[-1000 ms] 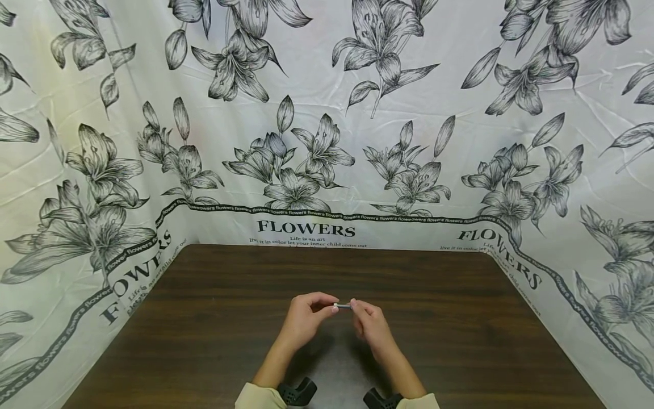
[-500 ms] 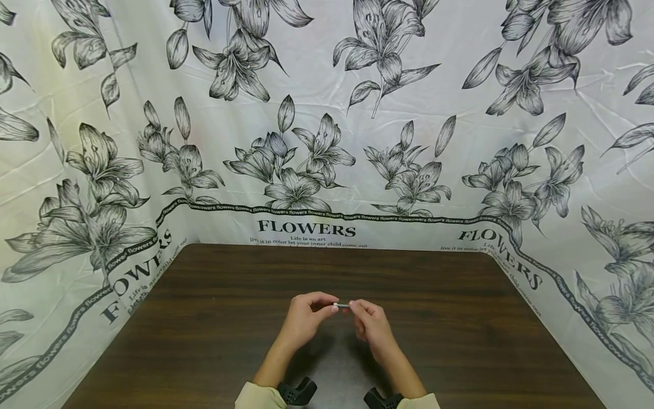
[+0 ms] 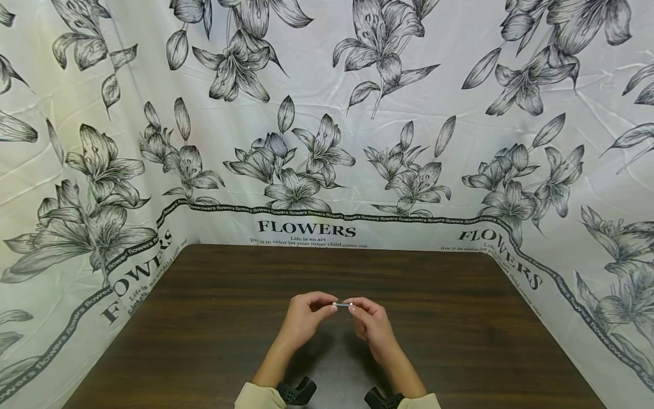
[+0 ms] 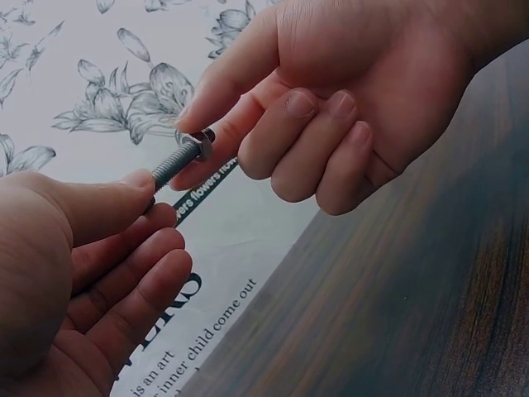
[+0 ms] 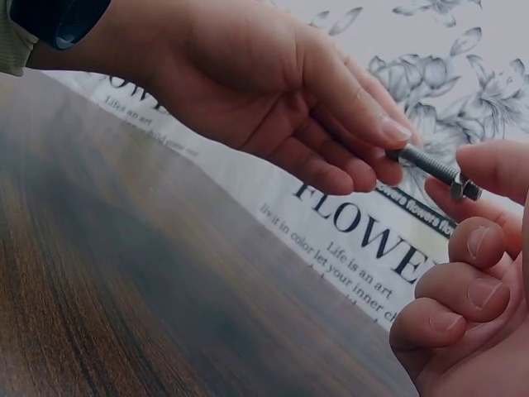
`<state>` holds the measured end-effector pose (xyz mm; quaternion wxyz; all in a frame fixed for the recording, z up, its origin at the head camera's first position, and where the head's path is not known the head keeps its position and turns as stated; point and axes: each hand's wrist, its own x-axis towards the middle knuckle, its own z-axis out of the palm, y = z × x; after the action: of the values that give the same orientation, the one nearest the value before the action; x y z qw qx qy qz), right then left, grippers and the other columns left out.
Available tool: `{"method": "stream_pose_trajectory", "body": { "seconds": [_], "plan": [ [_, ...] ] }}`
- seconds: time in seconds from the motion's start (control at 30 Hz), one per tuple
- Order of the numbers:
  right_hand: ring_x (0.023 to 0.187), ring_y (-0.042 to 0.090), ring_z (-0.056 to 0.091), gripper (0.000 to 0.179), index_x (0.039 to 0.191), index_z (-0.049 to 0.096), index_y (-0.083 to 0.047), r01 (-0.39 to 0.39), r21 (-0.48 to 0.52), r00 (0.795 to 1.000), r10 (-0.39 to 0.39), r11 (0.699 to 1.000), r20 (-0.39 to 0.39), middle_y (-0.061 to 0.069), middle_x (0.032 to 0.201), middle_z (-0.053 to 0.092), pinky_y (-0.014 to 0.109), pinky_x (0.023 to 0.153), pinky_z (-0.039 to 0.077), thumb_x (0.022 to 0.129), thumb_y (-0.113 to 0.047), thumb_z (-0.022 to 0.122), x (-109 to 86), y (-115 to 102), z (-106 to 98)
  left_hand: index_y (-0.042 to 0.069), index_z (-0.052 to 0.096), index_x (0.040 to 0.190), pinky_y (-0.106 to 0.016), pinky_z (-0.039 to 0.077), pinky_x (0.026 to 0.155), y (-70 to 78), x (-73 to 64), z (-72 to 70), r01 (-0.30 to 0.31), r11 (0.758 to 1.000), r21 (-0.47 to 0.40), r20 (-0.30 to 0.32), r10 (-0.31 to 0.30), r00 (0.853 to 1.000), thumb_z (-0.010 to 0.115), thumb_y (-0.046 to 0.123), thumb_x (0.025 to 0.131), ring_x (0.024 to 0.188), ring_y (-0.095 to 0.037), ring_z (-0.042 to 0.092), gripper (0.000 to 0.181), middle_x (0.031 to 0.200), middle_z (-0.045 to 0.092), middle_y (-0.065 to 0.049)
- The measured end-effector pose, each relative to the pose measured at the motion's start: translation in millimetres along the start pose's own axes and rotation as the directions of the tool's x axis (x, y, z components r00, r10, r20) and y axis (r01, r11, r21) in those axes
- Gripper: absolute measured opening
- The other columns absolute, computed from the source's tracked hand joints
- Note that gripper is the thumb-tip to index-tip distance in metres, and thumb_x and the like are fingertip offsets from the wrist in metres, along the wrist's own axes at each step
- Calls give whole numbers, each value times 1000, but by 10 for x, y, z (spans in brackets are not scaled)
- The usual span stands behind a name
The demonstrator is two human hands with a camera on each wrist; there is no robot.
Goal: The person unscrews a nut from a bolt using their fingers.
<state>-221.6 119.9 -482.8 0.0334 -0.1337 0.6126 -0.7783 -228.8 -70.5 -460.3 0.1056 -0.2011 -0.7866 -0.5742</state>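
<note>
A grey threaded bolt (image 3: pixel 342 305) is held level between the two hands, above the table. My left hand (image 3: pixel 300 321) pinches its one end between thumb and fingertips, which hide that end. A hex nut (image 4: pixel 198 145) sits on the thread near the bolt's other end, with a short tip showing past it. Around this nut lie the thumb and index finger of my right hand (image 3: pixel 375 328), one on each side. In the right wrist view the right hand's other fingers (image 5: pixel 446 322) are curled toward the palm.
A dark wood table (image 3: pixel 204 341) lies under both hands. White cloth (image 3: pixel 409 85) printed with flowers and lettering hangs along its back and sides. Each wrist wears a black band device (image 3: pixel 298 392) beside a pale sleeve (image 3: pixel 259 396).
My right thumb and index finger have shifted at the nut end: they were closed together over it, and now part more, so that the end shows between them. The left hand holds still.
</note>
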Motion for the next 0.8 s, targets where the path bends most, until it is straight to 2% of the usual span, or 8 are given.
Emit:
{"method": "stream_pose_trajectory", "body": {
  "seconds": [0.3,0.43,0.53,0.73,0.8],
  "plan": [
    [44,7,31,25,114,57,15,47,35,999,-48,998,20,-2,55,36,26,43,23,93,0,57,4,-7,11,5,75,98,-29,55,68,-3,2,-16,12,1000,15,-1,-12,1000,76,10,85,76,-12,65,14,87,71,4],
    [44,8,30,24,114,55,17,70,33,997,-71,997,24,-2,56,37,27,43,23,92,5,55,7,-16,17,1,74,97,-29,54,69,252,-26,-53,25,1000,11,-4,-25,1000,74,5,85,76,-18,65,13,87,71,-4],
    [44,10,29,24,114,55,17,95,31,995,-96,995,30,-2,58,37,31,43,20,92,8,54,8,-29,18,-1,73,96,-28,54,68,434,-47,-85,30,1000,6,-11,-30,1000,73,1,84,75,-21,65,11,87,71,-10],
    [45,8,31,22,114,64,2,152,11,987,-153,988,44,-1,59,37,30,41,23,94,3,56,3,-50,19,1,73,96,-25,53,67,431,-46,-97,39,999,-2,-16,-39,999,73,-1,84,74,-21,65,12,86,71,-10],
    [45,7,32,21,115,63,3,156,0,987,-156,988,33,-1,58,37,31,41,22,97,-2,56,3,-46,29,1,73,96,-25,53,68,432,-46,-97,40,999,-2,-13,-40,999,73,-1,84,74,-21,65,12,87,71,-10]
  ]
}}
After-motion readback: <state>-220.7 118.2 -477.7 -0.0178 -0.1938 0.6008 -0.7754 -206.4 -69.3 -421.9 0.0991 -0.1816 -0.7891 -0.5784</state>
